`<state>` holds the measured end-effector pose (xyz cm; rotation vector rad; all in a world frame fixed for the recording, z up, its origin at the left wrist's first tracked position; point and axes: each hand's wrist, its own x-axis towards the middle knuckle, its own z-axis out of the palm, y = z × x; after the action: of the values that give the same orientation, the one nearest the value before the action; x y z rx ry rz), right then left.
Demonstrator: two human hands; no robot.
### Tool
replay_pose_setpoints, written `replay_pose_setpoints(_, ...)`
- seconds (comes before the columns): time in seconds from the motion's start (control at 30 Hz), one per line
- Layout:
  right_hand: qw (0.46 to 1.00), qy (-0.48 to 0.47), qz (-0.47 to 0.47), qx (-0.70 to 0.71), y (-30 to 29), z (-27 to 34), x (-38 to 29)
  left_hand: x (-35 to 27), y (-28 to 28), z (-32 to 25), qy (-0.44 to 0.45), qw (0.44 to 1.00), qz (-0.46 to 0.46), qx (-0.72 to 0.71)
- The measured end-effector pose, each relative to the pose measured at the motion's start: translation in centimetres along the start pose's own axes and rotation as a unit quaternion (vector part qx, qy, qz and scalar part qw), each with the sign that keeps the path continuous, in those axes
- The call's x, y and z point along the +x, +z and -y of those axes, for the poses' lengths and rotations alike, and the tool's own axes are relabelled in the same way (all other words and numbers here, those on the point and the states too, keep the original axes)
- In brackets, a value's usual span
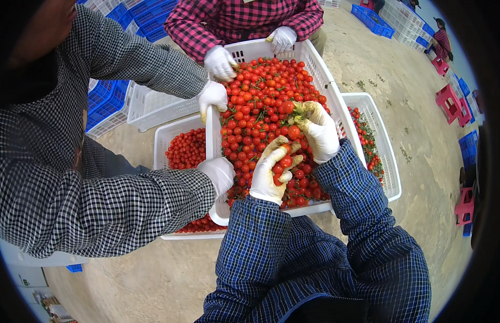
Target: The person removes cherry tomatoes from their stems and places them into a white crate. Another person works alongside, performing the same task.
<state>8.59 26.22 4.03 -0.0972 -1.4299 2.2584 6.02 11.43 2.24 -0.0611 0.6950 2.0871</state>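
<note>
My left hand [268, 173], in a stained white glove, is cupped around several red cherry tomatoes [285, 161]. Just above and to its right, my gloved right hand [321, 131] pinches a green tomato stem [299, 118] between thumb and fingers. Red tomatoes show beside those fingertips; whether they hang from this stem I cannot tell. Both hands are over a white plastic crate [344, 115] heaped with cherry tomatoes [250, 131], some with green stems attached. Part of the heap is hidden beneath my hands.
At left, a co-worker's gloved hands [219, 173] grip the crate's side. Another person's gloved hands [220, 62] are at its far end. Lower crates hold loose tomatoes [187, 149] on the left and stemmed tomatoes [365, 141] on the right. Pink stools [449, 103] stand farther right.
</note>
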Motion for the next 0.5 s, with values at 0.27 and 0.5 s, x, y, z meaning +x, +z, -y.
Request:
replay_pose_setpoints(0.27, 0.989, 0.053, 0.016, -0.136, 1.2, -0.6, -0.6, -0.1, 0.7, 0.6, 0.080, 0.987, -0.065, 0.120)
replay_pose_setpoints(0.5, 0.952, -0.114, -0.009, -0.283, 1.8, -0.3, -1.2, 0.3, 0.5, 0.6, 0.057, 0.987, -0.119, 0.091)
